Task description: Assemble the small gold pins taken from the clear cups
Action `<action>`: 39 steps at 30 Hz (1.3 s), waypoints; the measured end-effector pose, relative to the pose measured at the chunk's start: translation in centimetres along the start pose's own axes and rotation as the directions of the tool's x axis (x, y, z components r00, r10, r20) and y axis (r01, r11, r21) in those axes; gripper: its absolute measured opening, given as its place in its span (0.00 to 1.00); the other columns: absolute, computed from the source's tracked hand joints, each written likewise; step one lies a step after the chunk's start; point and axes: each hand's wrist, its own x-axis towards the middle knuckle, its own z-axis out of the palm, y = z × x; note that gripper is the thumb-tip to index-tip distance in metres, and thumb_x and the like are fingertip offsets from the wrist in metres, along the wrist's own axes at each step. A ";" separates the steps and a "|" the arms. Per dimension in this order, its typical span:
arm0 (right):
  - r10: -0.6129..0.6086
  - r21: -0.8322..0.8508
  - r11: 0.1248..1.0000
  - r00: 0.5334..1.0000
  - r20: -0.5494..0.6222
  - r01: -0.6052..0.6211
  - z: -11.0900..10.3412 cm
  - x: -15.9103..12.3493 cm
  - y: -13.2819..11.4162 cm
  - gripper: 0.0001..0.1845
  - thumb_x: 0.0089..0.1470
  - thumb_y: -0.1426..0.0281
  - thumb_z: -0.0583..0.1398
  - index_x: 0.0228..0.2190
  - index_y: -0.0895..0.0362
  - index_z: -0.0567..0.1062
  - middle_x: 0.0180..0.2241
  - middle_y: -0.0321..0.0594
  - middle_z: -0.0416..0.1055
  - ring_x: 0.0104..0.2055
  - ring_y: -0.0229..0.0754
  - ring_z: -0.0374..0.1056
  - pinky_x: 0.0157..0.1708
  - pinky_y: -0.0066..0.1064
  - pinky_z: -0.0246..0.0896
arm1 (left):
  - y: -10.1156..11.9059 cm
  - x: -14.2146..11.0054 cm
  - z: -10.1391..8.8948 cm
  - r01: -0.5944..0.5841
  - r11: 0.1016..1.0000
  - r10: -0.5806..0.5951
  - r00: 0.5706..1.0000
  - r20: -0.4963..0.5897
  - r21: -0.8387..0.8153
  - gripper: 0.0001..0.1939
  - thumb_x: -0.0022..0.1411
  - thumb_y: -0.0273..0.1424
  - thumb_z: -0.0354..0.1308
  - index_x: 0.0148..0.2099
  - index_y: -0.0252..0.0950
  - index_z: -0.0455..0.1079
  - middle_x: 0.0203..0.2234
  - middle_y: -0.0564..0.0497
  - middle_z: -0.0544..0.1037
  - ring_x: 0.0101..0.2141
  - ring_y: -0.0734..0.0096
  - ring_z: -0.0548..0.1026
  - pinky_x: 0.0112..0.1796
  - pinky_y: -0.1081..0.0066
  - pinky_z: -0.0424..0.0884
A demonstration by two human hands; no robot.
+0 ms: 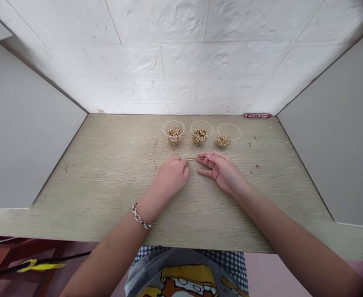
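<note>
A thin brass-coloured pin [191,159] spans the small gap between my two hands, just above the table. My left hand [170,176] is curled, its fingertips pinched on the pin's left end. My right hand [221,170] pinches the right end with thumb and forefinger, its other fingers loosely bent. Behind the hands stand three clear plastic cups of small brass pieces: a left cup [173,133], a middle cup [201,133] and a right cup [227,135]. A chain bracelet [141,217] is on my left wrist.
The pale wood-grain table [107,173] is boxed in by grey side panels and a white brick-pattern back wall. A red tube [258,115] lies at the back right corner. A few tiny dark bits [253,145] are scattered right of the cups.
</note>
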 end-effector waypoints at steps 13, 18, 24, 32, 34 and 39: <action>0.000 0.009 1.000 1.000 0.017 0.000 0.1 -0.1 0.0 0.10 0.40 0.66 0.64 0.20 0.56 0.69 0.39 0.40 0.72 0.49 0.46 0.65 0.34 0.33 0.68 | 0.1 0.0 -0.2 0.002 1.000 -0.003 0.999 0.032 0.029 0.19 0.61 0.26 0.41 0.45 0.34 0.72 0.32 0.46 0.73 0.36 0.64 0.71 0.39 0.67 0.67; 0.004 0.026 1.000 1.000 0.011 -0.005 0.2 -0.1 -0.1 0.09 0.41 0.66 0.64 0.21 0.56 0.70 0.39 0.40 0.71 0.50 0.47 0.64 0.34 0.33 0.68 | 0.0 0.1 -0.1 0.010 1.000 -0.011 0.999 0.031 0.011 0.19 0.61 0.27 0.41 0.45 0.33 0.72 0.32 0.46 0.73 0.36 0.65 0.71 0.38 0.67 0.67; 0.006 0.034 0.999 1.000 0.012 -0.007 0.2 -0.1 0.0 0.08 0.41 0.67 0.64 0.21 0.57 0.70 0.38 0.40 0.70 0.50 0.46 0.64 0.34 0.33 0.68 | 0.0 0.0 0.0 0.018 1.000 -0.019 0.999 0.032 0.022 0.19 0.61 0.27 0.42 0.46 0.34 0.72 0.33 0.46 0.73 0.37 0.65 0.71 0.39 0.68 0.67; -0.040 0.055 0.998 0.999 -0.008 0.040 0.0 -0.2 0.0 0.10 0.40 0.65 0.65 0.21 0.56 0.69 0.36 0.39 0.71 0.49 0.46 0.64 0.35 0.34 0.68 | 0.1 0.0 0.1 0.003 1.000 -0.004 0.999 0.034 0.017 0.17 0.62 0.27 0.42 0.46 0.35 0.71 0.34 0.47 0.74 0.38 0.66 0.72 0.40 0.69 0.67; -0.066 0.056 0.996 0.998 -0.020 0.068 -0.1 -0.2 -0.2 0.11 0.39 0.65 0.65 0.21 0.56 0.69 0.36 0.38 0.71 0.49 0.45 0.64 0.35 0.35 0.68 | 0.1 0.0 0.1 -0.011 1.000 0.011 0.999 0.032 0.010 0.17 0.62 0.27 0.42 0.46 0.35 0.71 0.33 0.47 0.73 0.38 0.66 0.72 0.40 0.69 0.67; -0.078 0.051 0.996 0.997 -0.023 0.079 -0.1 -0.3 -0.6 0.13 0.38 0.63 0.65 0.19 0.56 0.68 0.36 0.39 0.70 0.48 0.45 0.63 0.36 0.34 0.67 | 0.2 -0.1 0.2 -0.057 0.998 0.057 0.998 0.035 -0.006 0.18 0.62 0.26 0.41 0.46 0.34 0.71 0.33 0.47 0.73 0.37 0.66 0.72 0.40 0.68 0.68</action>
